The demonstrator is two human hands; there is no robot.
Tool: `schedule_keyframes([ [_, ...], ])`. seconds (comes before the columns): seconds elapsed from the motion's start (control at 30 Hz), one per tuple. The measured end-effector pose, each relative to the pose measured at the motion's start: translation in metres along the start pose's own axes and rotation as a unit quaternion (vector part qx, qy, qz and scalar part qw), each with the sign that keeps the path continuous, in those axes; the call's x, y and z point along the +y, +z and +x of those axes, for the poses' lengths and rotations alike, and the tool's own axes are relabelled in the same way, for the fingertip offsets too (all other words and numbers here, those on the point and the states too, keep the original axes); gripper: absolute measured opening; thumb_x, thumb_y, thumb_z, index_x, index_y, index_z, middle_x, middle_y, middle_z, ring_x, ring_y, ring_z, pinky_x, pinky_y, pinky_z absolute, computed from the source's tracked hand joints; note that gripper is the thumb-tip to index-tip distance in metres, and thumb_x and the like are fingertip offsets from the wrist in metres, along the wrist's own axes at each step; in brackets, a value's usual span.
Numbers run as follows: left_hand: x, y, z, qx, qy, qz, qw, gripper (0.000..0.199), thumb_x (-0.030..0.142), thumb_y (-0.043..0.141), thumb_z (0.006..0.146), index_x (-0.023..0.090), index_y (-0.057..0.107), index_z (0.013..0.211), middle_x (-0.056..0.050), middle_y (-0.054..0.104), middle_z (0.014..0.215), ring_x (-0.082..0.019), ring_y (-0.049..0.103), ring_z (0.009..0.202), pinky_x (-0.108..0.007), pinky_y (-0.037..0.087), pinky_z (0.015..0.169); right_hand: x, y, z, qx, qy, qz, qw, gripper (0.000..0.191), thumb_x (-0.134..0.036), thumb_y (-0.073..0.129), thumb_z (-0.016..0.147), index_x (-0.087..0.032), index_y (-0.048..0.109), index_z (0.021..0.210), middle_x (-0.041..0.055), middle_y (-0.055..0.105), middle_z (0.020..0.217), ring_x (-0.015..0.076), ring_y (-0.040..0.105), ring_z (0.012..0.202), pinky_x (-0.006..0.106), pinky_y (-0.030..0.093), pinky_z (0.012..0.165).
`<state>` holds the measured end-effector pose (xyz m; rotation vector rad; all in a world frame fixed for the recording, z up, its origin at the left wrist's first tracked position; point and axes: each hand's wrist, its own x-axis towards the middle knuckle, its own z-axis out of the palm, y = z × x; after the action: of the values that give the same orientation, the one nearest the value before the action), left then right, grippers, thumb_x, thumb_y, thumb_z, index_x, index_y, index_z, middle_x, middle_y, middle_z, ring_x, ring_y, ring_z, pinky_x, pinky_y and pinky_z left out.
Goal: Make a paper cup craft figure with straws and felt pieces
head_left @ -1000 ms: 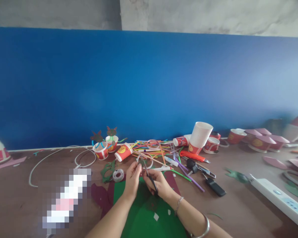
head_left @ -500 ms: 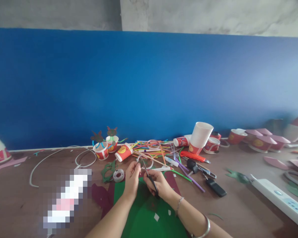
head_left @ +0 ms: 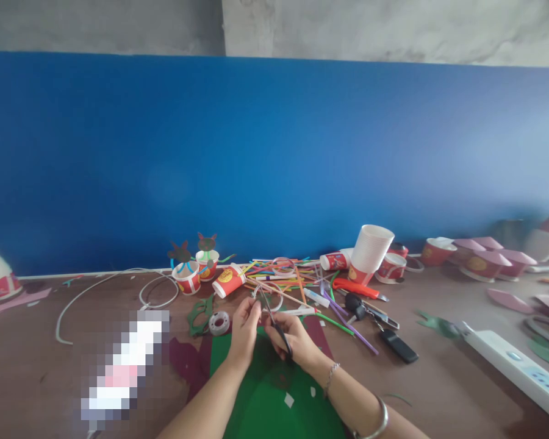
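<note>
My right hand (head_left: 289,336) is closed round the black handles of a pair of scissors (head_left: 282,339), whose blades point up and away to the left. Beside it my left hand (head_left: 246,323) is pinched, thumb against fingers, close to the scissor blades. Whatever lies between those fingertips is too small and hidden to name. Under both hands lies a sheet of green paper (head_left: 274,405), with small white scraps (head_left: 288,400) on it. Dark red paper (head_left: 183,360) shows at its left edge. A roll of tape (head_left: 219,323) and a green paper cut-out (head_left: 199,316) are left of my left hand.
Colourful pipe cleaners or straws (head_left: 279,274) lie heaped beyond my hands. Behind stand paper cups (head_left: 186,279) and a tall cup stack (head_left: 370,253). An orange utility knife (head_left: 357,288), keys (head_left: 396,344) and a white power strip (head_left: 515,363) lie right. A blue panel (head_left: 274,152) borders the table.
Almost nothing differs. Both hands and the scissors hold nearly the same place, and the whole view has shifted by only a few pixels.
</note>
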<state>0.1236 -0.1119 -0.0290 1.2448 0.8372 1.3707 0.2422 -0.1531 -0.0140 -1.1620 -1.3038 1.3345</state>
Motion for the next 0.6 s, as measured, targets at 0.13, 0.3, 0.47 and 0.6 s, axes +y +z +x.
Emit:
schedule_keyframes([
  [0.13, -0.0023, -0.0014, 0.0009, 0.009, -0.001, 0.000, 1.000, 0.032, 0.041, 0.055, 0.083, 0.019, 0.044, 0.063, 0.006, 0.039, 0.058, -0.010, 0.036, 0.056, -0.021, 0.031, 0.054, 0.0010, -0.0012, 0.0013, -0.003, -0.002, -0.005, 1.000, 0.020, -0.032, 0.065, 0.070, -0.016, 0.053, 0.067, -0.0089, 0.045, 0.039, 0.0038, 0.036, 0.029, 0.014, 0.027, 0.029],
  [0.3, -0.0039, -0.0014, 0.0011, 0.018, 0.003, 0.001, 1.000, 0.032, 0.042, 0.055, 0.084, 0.019, 0.045, 0.063, 0.005, 0.039, 0.058, -0.010, 0.036, 0.056, -0.021, 0.031, 0.054, 0.0015, -0.0005, 0.0011, -0.007, -0.007, 0.003, 1.000, 0.019, -0.030, 0.065, 0.069, -0.017, 0.052, 0.066, -0.0093, 0.044, 0.038, 0.0036, 0.035, 0.028, 0.014, 0.027, 0.029],
  [0.47, -0.0054, -0.0019, 0.0020, 0.024, 0.008, 0.002, 1.000, 0.033, 0.042, 0.054, 0.084, 0.019, 0.044, 0.063, 0.006, 0.039, 0.057, -0.010, 0.036, 0.056, -0.021, 0.031, 0.055, 0.0035, -0.0003, 0.0013, -0.006, -0.003, -0.003, 1.000, 0.018, -0.028, 0.065, 0.069, -0.017, 0.052, 0.066, -0.0092, 0.044, 0.037, 0.0036, 0.034, 0.027, 0.014, 0.025, 0.028],
  [0.6, -0.0057, -0.0022, 0.0018, 0.027, 0.011, 0.001, 1.000, 0.031, 0.042, 0.054, 0.085, 0.019, 0.046, 0.066, 0.005, 0.040, 0.058, -0.010, 0.037, 0.056, -0.021, 0.031, 0.055, 0.0047, -0.0013, 0.0017, -0.007, -0.006, -0.006, 1.000, 0.019, -0.029, 0.065, 0.070, -0.017, 0.052, 0.065, -0.0089, 0.045, 0.037, 0.0035, 0.035, 0.027, 0.014, 0.025, 0.028],
])
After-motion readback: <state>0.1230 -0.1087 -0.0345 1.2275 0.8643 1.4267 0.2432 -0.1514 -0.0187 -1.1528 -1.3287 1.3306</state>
